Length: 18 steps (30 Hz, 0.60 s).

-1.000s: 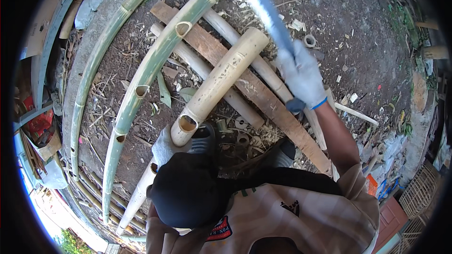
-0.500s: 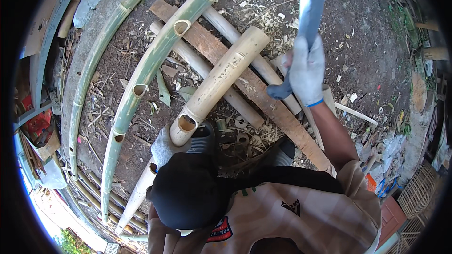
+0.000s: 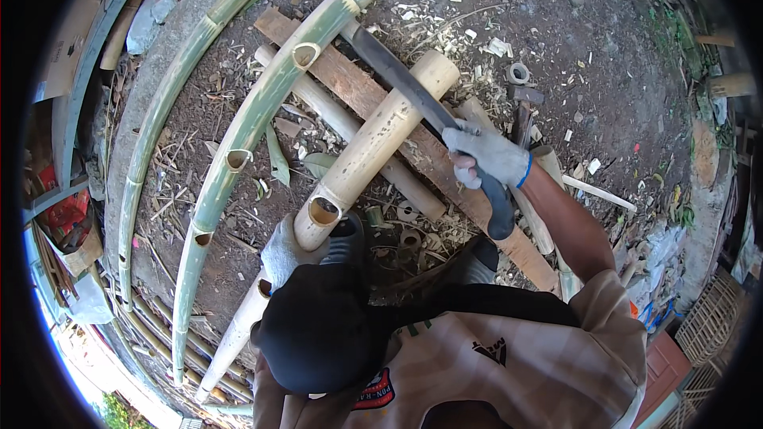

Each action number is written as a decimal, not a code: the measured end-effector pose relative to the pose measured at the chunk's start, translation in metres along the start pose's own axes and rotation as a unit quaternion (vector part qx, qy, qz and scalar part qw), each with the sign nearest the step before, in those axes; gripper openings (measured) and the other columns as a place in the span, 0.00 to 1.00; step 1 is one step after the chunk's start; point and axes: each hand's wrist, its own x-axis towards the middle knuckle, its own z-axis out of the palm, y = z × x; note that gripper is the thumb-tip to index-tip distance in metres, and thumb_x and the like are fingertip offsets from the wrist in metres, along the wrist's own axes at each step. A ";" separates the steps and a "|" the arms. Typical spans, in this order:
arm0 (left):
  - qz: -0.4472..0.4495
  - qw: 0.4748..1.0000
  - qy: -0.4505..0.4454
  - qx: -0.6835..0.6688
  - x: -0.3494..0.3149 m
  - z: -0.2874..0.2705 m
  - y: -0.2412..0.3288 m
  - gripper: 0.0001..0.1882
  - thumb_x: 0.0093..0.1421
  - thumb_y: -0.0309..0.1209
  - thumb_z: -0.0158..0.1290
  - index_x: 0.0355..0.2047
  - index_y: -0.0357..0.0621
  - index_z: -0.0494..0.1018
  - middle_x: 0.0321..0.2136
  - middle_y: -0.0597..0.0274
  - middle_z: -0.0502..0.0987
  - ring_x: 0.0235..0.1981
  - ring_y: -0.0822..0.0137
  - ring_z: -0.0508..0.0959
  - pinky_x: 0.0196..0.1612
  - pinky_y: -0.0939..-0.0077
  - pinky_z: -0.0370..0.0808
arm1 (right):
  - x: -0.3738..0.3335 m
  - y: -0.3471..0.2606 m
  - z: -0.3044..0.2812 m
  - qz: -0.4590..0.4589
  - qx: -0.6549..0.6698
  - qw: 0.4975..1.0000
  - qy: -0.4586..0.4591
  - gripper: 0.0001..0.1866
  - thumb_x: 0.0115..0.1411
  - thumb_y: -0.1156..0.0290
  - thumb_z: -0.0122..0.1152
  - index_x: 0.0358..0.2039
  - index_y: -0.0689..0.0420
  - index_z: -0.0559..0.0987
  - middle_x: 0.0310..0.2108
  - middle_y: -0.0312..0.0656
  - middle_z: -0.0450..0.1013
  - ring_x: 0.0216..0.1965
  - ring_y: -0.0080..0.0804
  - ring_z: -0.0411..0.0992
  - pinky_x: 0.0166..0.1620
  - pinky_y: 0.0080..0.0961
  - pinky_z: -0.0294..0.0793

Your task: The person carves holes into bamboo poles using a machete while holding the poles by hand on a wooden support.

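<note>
In a grey-white work glove, my left hand (image 3: pixel 288 250) is closed round a pale bamboo pole (image 3: pixel 367 147) below a round hole cut in its wall. The pole slants from lower left to upper middle, its far end resting over a board and round poles. My right hand (image 3: pixel 483 155), gloved too with a blue cuff, grips a machete (image 3: pixel 393 71) by its dark curved handle. The long dark blade reaches up and left across the pole near its far end; whether it touches cannot be told. A black rounded shape hides my left forearm.
Two long green bamboo poles (image 3: pixel 262 99) with round holes lie at left. Under the pale pole are a rough brown board (image 3: pixel 453 171) and a round pole (image 3: pixel 409 183). A hammer (image 3: pixel 524 103) lies beyond my right hand, among scattered chips. Woven baskets (image 3: pixel 707 318) stand far right.
My right hand has brought the machete down from a raised, upright position to lie across the pale pole. The hammer now shows. My left hand stays on the pole, which has shifted slightly.
</note>
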 end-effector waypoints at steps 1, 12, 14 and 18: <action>0.020 1.000 0.014 0.006 0.006 0.005 -0.002 0.47 0.49 0.54 0.73 0.64 0.42 0.72 0.52 0.41 0.82 0.51 0.40 0.84 0.54 0.49 0.83 | -0.002 0.001 0.006 -0.007 -0.027 0.999 0.021 0.14 0.81 0.58 0.50 0.53 0.57 0.70 0.21 0.30 0.62 0.20 0.19 0.65 0.23 0.24 0.68; -0.027 0.999 0.027 0.032 0.005 0.011 0.018 0.47 0.48 0.54 0.72 0.64 0.45 0.73 0.54 0.45 0.83 0.53 0.43 0.84 0.58 0.50 0.81 | -0.012 -0.039 0.011 -0.349 0.057 0.836 0.419 0.19 0.80 0.52 0.48 0.48 0.59 0.71 0.22 0.35 0.71 0.21 0.19 0.71 0.24 0.28 0.72; -0.031 0.998 0.042 0.031 0.009 0.012 0.023 0.41 0.46 0.49 0.73 0.60 0.49 0.75 0.49 0.45 0.85 0.51 0.41 0.85 0.55 0.48 0.82 | 0.001 0.029 -0.004 -0.236 -0.291 0.865 0.334 0.20 0.79 0.52 0.50 0.49 0.59 0.72 0.26 0.39 0.74 0.23 0.22 0.74 0.26 0.30 0.74; -0.031 0.998 0.050 0.030 0.008 0.011 0.025 0.41 0.46 0.49 0.73 0.60 0.49 0.76 0.50 0.45 0.85 0.52 0.42 0.85 0.55 0.47 0.82 | -0.020 -0.017 -0.014 -0.176 -0.170 0.925 0.291 0.18 0.80 0.56 0.52 0.53 0.60 0.72 0.22 0.29 0.69 0.20 0.19 0.69 0.26 0.22 0.71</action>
